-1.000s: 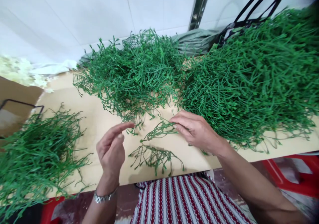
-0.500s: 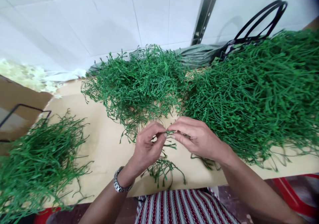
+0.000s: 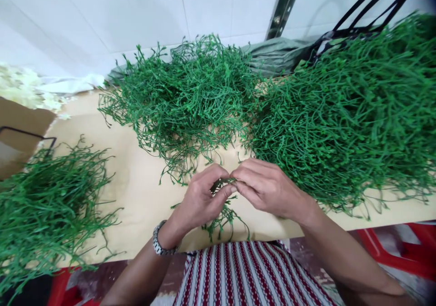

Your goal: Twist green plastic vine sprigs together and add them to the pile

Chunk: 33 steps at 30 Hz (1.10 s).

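My left hand [image 3: 207,194] and my right hand [image 3: 267,185] meet over the table, fingertips pinched together on a thin green plastic stem [image 3: 231,180]. Most of that stem is hidden by the fingers. Beneath them, a small loose bunch of green stems [image 3: 226,222] lies near the table's front edge. Beyond the hands spreads a tangled pile of green stems [image 3: 190,97]. A larger pile of green stems [image 3: 347,129] covers the right side, close to my right hand. On the left sits another heap of green stems [image 3: 57,201].
A cardboard box [image 3: 23,120] with a black wire frame [image 3: 27,133] stands at the left, near pale yellow flowers [image 3: 20,86]. Along the wall are a grey-green cloth [image 3: 279,56] and a bag with black handles [image 3: 371,11]. Red stools [image 3: 402,251] show below the table edge.
The view has shifted, so the piles sit slightly higher in the picture. Both hands stay pinched together, and the fingertips have drawn closer along the stem.
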Each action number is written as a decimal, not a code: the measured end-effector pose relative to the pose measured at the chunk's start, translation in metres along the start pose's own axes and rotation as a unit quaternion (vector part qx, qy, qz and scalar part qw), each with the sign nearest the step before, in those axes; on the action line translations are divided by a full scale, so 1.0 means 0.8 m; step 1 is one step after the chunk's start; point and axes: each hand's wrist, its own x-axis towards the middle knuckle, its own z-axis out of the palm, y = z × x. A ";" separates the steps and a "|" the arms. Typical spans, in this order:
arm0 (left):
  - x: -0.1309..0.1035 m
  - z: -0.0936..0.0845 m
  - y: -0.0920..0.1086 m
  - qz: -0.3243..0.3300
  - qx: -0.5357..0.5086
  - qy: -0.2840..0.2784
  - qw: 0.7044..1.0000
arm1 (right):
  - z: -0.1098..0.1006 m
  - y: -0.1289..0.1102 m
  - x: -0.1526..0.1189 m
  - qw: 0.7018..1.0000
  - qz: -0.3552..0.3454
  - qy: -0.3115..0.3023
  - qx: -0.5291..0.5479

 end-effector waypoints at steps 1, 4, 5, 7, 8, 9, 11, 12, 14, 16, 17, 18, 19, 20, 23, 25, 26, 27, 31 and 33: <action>-0.001 -0.001 0.000 -0.006 0.003 -0.012 1.000 | 0.001 -0.001 -0.001 1.000 -0.007 -0.013 -0.014; -0.003 -0.002 -0.001 -0.023 -0.018 -0.052 0.998 | 0.003 0.000 -0.003 0.998 -0.030 -0.047 -0.019; -0.005 -0.003 -0.002 -0.031 -0.038 -0.063 0.997 | 0.004 0.000 -0.004 0.998 -0.038 -0.052 -0.004; -0.007 -0.003 -0.004 -0.051 -0.095 -0.082 0.991 | 0.005 0.002 -0.004 0.995 -0.050 -0.060 0.061; -0.008 -0.003 -0.005 -0.063 -0.129 -0.092 0.985 | 0.006 0.003 -0.004 0.990 -0.057 -0.068 0.109; -0.009 -0.004 -0.006 -0.078 -0.164 -0.101 0.978 | 0.006 0.004 -0.003 0.982 -0.062 -0.078 0.160; -0.010 -0.004 -0.010 -0.111 -0.226 -0.105 0.962 | 0.006 0.006 -0.003 0.965 -0.043 -0.088 0.243; -0.010 -0.004 -0.012 -0.126 -0.250 -0.097 0.955 | 0.005 0.007 -0.004 0.959 -0.016 -0.078 0.273; -0.010 -0.004 -0.016 -0.142 -0.275 -0.061 0.949 | 0.006 0.008 -0.005 0.945 0.065 -0.022 0.320; -0.010 -0.003 -0.020 -0.139 -0.267 -0.022 0.953 | 0.009 0.009 -0.007 0.921 0.140 0.040 0.361; -0.010 -0.002 -0.022 -0.135 -0.254 -0.007 0.958 | 0.011 0.008 -0.008 0.912 0.166 0.058 0.371; -0.011 -0.001 -0.023 -0.131 -0.240 0.008 0.962 | 0.014 0.008 -0.009 0.908 0.184 0.068 0.370; -0.011 0.001 -0.024 -0.125 -0.229 0.022 0.965 | 0.016 0.006 -0.009 0.910 0.195 0.069 0.360; -0.011 0.003 -0.025 -0.116 -0.221 0.037 0.968 | 0.019 0.004 -0.008 0.914 0.200 0.062 0.348; -0.013 0.009 -0.024 -0.086 -0.215 0.086 0.969 | 0.026 -0.001 -0.006 0.923 0.190 0.024 0.335; -0.014 0.014 -0.024 -0.091 -0.225 0.107 0.964 | 0.030 -0.004 -0.005 0.925 0.181 0.013 0.333; -0.015 0.016 -0.023 -0.106 -0.238 0.118 0.958 | 0.032 -0.005 -0.005 0.927 0.177 0.015 0.329; -0.016 0.019 -0.022 -0.126 -0.254 0.130 0.950 | 0.035 -0.006 -0.005 0.931 0.174 0.022 0.321; -0.021 0.024 -0.018 -0.188 -0.328 0.154 0.913 | 0.042 -0.007 -0.009 0.948 0.161 0.071 0.267; -0.021 0.024 -0.016 -0.198 -0.343 0.146 0.906 | 0.044 -0.007 -0.011 0.957 0.141 0.100 0.232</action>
